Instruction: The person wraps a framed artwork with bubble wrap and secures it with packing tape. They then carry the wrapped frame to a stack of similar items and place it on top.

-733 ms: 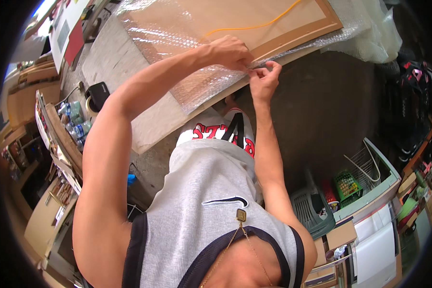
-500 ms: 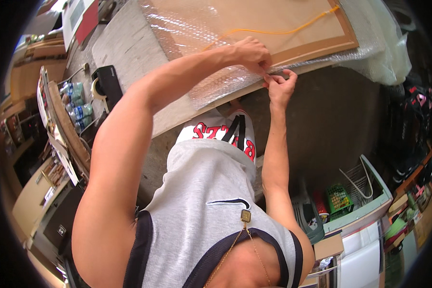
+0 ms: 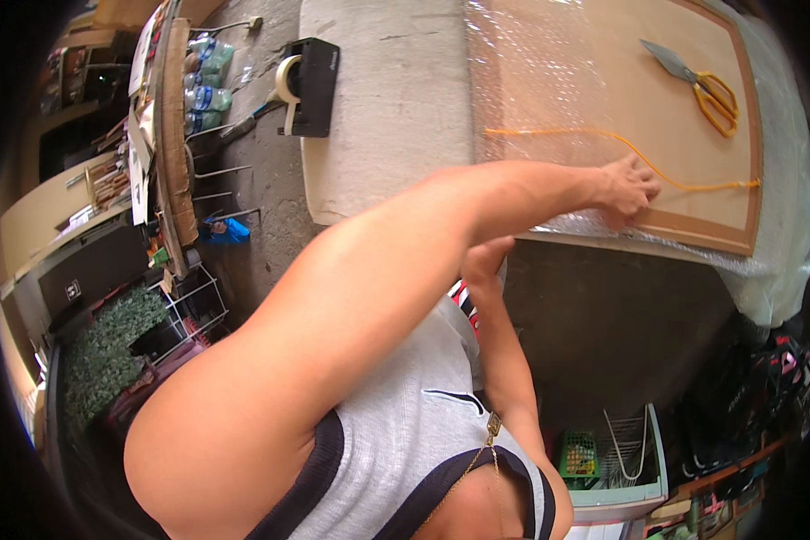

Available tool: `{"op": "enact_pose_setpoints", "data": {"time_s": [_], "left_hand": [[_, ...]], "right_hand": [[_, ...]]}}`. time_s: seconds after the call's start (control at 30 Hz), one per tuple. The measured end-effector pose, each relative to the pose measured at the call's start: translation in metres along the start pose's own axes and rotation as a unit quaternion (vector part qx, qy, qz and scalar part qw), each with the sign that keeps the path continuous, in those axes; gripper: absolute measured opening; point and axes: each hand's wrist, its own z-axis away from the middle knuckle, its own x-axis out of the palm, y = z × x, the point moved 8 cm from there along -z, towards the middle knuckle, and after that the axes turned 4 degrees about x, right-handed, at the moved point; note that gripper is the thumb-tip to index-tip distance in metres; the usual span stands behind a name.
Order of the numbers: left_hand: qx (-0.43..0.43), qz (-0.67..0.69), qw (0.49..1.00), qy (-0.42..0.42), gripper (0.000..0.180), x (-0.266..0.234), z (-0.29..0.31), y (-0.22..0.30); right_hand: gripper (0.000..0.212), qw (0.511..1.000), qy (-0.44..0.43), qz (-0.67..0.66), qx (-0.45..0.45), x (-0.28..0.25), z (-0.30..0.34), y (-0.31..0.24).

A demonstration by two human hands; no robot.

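A tan backing panel in a brown wooden frame (image 3: 753,135) lies on bubble wrap (image 3: 531,54) at the far right of the table. Part of the wrap covers its left side. My left hand (image 3: 628,191) reaches across to the frame's near edge, its bent fingers apart on the wrap and board. An orange cord (image 3: 603,132) crosses the panel just beyond that hand. Scissors with yellow handles (image 3: 706,94) lie on the panel farther back. My right hand (image 3: 486,261) is below my left forearm, near the table edge; its fingers are mostly hidden.
On the bare table (image 3: 387,117) stands a black tape dispenser (image 3: 317,90). Plastic bottles (image 3: 207,85) stand at the far left. Loose wrap (image 3: 774,288) hangs over the table's right corner. A pale bin (image 3: 652,459) with a green basket (image 3: 580,454) is at the lower right.
The view has shifted right, and the scissors have come into sight. My hands have parted: the left has moved right along the frame, while the right has drawn back under my left forearm.
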Motion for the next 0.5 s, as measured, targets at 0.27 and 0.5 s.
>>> {"op": "enact_pose_setpoints", "data": {"time_s": [0.27, 0.5], "left_hand": [[-0.017, 0.017, 0.999, -0.037, 0.045, -0.003, 0.003, 0.0], [-0.019, 0.016, 0.999, -0.035, 0.046, -0.008, 0.004, 0.0]], "right_hand": [[0.045, 0.969, -0.235, -0.062, 0.051, 0.271, -0.057, -0.03], [0.032, 0.971, -0.119, -0.13, 0.16, 0.344, -0.06, -0.015]]}}
